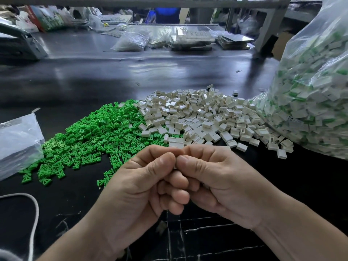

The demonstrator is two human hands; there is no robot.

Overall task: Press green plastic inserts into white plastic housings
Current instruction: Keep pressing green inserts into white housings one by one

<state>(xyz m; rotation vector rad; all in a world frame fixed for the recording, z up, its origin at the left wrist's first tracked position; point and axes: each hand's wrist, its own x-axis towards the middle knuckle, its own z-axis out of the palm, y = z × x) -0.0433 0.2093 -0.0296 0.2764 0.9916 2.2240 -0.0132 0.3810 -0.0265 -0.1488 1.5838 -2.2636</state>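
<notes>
A heap of green plastic inserts (pixel 90 134) lies on the black table at centre left. Beside it, to the right, spreads a heap of white plastic housings (pixel 203 113). My left hand (pixel 146 183) and my right hand (pixel 216 181) meet in front of the heaps, fingers curled, thumbs and forefingers pressed tip to tip. A sliver of a small white part shows between the thumbs; the rest of it is hidden by the fingers, and I cannot tell whether a green insert is in there.
A big clear bag (pixel 316 95) full of white housings with green inserts stands at the right. A flat clear bag (pixel 17 140) lies at the left edge. A white cord (pixel 34 211) curves at lower left. Trays and bags sit across the far side of the table (pixel 94 72).
</notes>
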